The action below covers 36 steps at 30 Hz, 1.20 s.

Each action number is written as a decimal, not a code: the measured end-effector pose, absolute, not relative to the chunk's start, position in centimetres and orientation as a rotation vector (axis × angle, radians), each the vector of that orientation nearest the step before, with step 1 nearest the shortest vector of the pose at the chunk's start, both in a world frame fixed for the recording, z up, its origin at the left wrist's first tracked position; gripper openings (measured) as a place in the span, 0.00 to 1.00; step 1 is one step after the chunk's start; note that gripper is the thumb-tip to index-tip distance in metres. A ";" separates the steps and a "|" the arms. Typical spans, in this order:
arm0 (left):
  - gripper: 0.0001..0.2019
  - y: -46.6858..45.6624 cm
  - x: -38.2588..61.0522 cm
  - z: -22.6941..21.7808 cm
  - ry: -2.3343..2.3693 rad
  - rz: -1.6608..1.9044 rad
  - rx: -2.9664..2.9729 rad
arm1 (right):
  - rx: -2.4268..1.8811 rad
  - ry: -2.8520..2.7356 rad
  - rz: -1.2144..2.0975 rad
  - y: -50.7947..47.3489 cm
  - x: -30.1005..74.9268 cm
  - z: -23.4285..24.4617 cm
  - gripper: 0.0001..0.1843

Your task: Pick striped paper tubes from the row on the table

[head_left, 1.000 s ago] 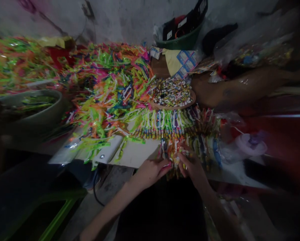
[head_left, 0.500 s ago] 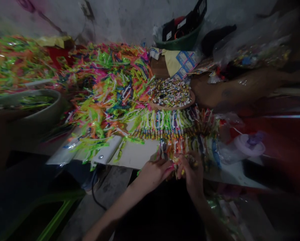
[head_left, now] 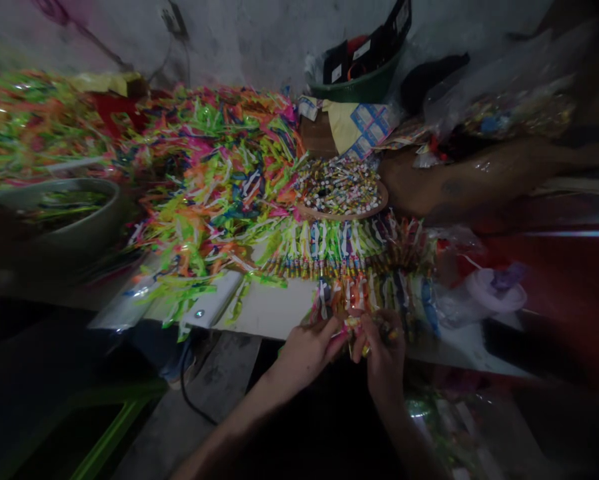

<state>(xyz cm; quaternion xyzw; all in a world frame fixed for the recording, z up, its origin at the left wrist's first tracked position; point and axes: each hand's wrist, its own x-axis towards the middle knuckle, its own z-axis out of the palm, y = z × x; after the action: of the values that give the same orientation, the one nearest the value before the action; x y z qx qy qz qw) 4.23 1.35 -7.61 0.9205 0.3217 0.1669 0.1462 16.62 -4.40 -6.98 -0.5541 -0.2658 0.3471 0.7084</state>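
Observation:
My left hand (head_left: 307,350) and my right hand (head_left: 384,350) meet at the near edge of a white board (head_left: 274,308). Both pinch a small wrapped candy (head_left: 353,327) with colourful twisted ends between their fingertips. Just beyond the hands lie rows of wrapped candies (head_left: 344,247) laid side by side. A round tray of small unwrapped sticks (head_left: 340,190) sits behind those rows. The picture is dim and blurred, so the grip itself is hard to make out.
A big heap of bright plastic wrapper strips (head_left: 214,173) covers the left. A grey bowl (head_left: 59,213) stands at far left, a green basin (head_left: 362,83) at the back, a clear bag (head_left: 484,297) at right. A green stool frame (head_left: 104,433) is below left.
Both hands have drawn slightly back toward me and closer together over the candy. The right hand turned more upright. The rest stays as it was.

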 end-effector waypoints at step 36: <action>0.37 1.4 1.0 -9.5 0.611 0.276 2.638 | -1.836 -1.115 1.204 -9.6 21.6 -6.6 0.18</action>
<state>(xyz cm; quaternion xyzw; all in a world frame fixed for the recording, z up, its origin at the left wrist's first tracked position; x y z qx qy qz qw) 1.00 1.35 -9.50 0.9479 0.2195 0.0992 0.2085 21.56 -9.60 -6.60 -0.7031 -0.4269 0.4609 0.3332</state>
